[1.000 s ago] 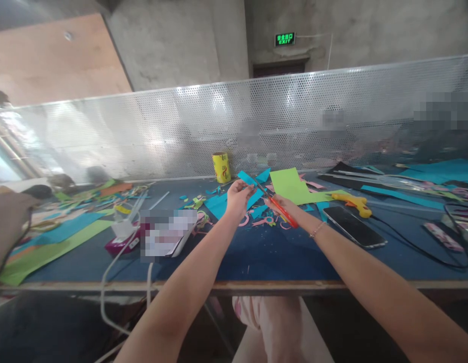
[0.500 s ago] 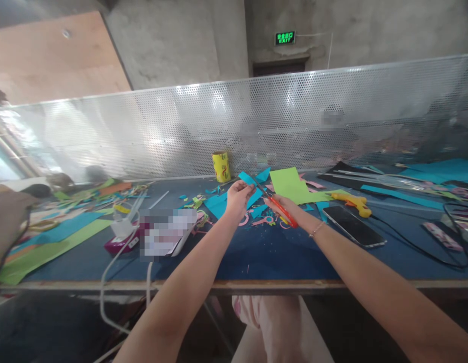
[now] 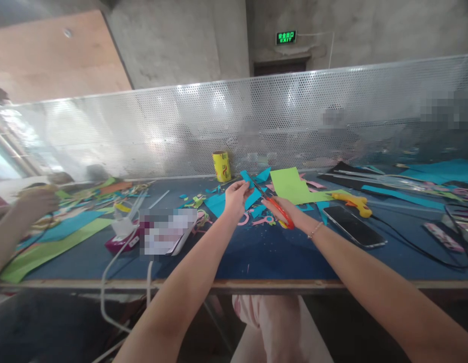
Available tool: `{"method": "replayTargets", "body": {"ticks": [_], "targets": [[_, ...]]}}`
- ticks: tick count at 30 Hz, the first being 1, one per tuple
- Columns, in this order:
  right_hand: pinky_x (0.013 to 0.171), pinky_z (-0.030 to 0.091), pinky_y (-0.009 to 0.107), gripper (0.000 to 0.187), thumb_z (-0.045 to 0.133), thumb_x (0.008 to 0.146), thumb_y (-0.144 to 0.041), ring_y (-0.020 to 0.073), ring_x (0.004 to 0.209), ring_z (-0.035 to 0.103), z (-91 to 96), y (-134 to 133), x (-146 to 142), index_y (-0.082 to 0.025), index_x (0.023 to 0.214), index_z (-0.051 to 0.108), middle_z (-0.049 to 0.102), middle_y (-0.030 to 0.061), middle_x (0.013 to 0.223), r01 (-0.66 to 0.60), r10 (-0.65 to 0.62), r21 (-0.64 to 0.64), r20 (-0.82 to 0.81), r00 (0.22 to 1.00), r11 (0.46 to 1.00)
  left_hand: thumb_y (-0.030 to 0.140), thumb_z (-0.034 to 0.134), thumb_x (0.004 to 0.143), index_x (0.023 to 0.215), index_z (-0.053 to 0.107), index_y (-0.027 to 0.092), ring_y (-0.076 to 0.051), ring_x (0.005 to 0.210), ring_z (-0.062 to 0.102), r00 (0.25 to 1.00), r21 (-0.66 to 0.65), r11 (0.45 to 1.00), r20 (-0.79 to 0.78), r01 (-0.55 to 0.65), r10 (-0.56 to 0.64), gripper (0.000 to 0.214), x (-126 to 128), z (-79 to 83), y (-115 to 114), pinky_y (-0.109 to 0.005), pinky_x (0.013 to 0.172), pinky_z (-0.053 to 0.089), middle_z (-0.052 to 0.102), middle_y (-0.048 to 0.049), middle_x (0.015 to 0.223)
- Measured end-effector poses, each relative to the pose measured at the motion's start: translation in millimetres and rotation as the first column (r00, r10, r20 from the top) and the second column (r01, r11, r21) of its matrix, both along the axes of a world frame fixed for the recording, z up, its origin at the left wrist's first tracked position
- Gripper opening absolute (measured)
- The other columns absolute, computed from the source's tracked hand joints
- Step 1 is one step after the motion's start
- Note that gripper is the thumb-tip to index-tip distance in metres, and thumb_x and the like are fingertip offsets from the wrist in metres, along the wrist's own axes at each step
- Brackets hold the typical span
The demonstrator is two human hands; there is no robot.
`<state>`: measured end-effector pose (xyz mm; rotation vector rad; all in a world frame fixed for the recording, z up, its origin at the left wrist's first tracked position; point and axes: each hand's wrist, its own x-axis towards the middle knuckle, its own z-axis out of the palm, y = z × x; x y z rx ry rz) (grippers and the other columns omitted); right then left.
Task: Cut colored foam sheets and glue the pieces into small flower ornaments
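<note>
My left hand (image 3: 235,197) pinches a small piece of blue paper (image 3: 246,178) and holds it up above the blue-covered table (image 3: 256,257). Around the red handles of a pair of scissors (image 3: 276,204) my right hand (image 3: 285,210) is closed. The blades point up and left, and their tips meet the blue paper just right of my left fingers. Under both hands lie blue and pink paper scraps (image 3: 256,217).
A lime green sheet (image 3: 290,185), a yellow glue gun (image 3: 352,201) with its cable and a dark phone (image 3: 353,226) lie to the right. A yellow roll (image 3: 221,166) stands by the perforated metal screen (image 3: 234,126). At the far left another person's hand (image 3: 35,201) hovers over paper strips.
My hands and the scissors have barely shifted. At the left edge, the other person's arm has drawn back and their hand now shows over the paper strips.
</note>
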<state>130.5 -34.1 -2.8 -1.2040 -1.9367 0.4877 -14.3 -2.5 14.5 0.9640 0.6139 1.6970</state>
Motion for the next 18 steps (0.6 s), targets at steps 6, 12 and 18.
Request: {"method": "replayTargets", "body": {"ticks": [6, 12, 18], "targets": [[0.040, 0.033, 0.021, 0.039, 0.040, 0.072, -0.058, 0.0072, 0.040, 0.033, -3.9, -5, -4, -0.020, 0.062, 0.034, 0.032, -0.0067, 0.046, -0.129, 0.070, -0.244, -0.234, 0.970, 0.961, 0.019, 0.071, 0.050, 0.058, 0.051, 0.013, -0.007, 0.053, 0.051, 0.999, -0.020, 1.000, -0.042, 0.021, -0.022, 0.022, 1, 0.4, -4, -0.026, 0.066, 0.046, 0.049, 0.0036, 0.053], [0.039, 0.031, 0.021, 0.042, 0.040, 0.069, -0.061, 0.0070, 0.040, 0.031, -7.3, 5, -2, -0.020, 0.061, 0.033, 0.029, -0.0070, 0.047, -0.136, 0.079, -0.225, -0.245, 0.966, 0.965, 0.019, 0.070, 0.050, 0.060, 0.051, 0.013, -0.008, 0.054, 0.053, 0.995, -0.031, 0.998, -0.076, 0.058, -0.060, 0.022, 2, -0.4, -4, -0.026, 0.065, 0.046, 0.051, 0.0027, 0.053], [0.040, 0.032, 0.023, 0.042, 0.036, 0.071, -0.061, 0.0084, 0.041, 0.033, -0.4, -1, -4, -0.021, 0.060, 0.032, 0.030, -0.0057, 0.046, -0.084, 0.036, -0.231, -0.204, 0.978, 0.969, 0.020, 0.071, 0.050, 0.058, 0.050, 0.013, -0.008, 0.052, 0.053, 0.993, -0.037, 0.998, -0.105, 0.052, -0.056, 0.023, 2, -1.2, -3, -0.026, 0.063, 0.046, 0.050, 0.0027, 0.051]]}}
